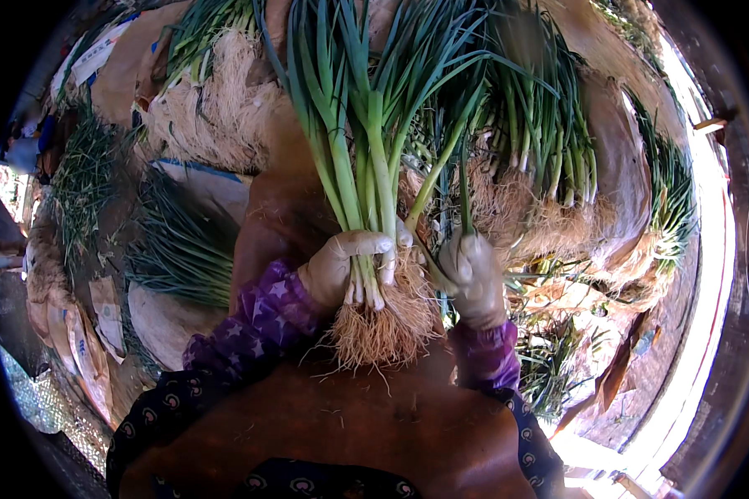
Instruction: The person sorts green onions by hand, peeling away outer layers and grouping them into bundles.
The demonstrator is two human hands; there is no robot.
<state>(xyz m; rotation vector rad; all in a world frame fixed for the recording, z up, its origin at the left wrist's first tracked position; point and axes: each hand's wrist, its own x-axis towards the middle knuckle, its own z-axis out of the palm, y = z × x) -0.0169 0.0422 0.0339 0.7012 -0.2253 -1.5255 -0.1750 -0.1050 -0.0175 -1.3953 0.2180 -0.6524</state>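
Observation:
My left hand (pixel 331 264), in a pale glove, is wrapped round a bunch of green onions (pixel 379 154) just above their white ends. Their leaves fan upward, and a tangle of tan roots (pixel 374 333) hangs below my fingers. To the right of the bunch, my gloved right hand (pixel 476 279) is closed on a green onion leaf (pixel 465 200) that sticks up from its fingers. One bent stalk (pixel 434 185) leans from the bunch toward that hand. Purple sleeve covers with stars reach both wrists, and a brown apron (pixel 349 424) spreads beneath.
Heaps of green onions with roots lie at the back left (pixel 212 116) and back right (pixel 549 158). Another leafy pile (pixel 179 241) rests to my left. Loose trimmings (pixel 553 362) are scattered at the right. Torn sacking (pixel 79 333) lies at the far left.

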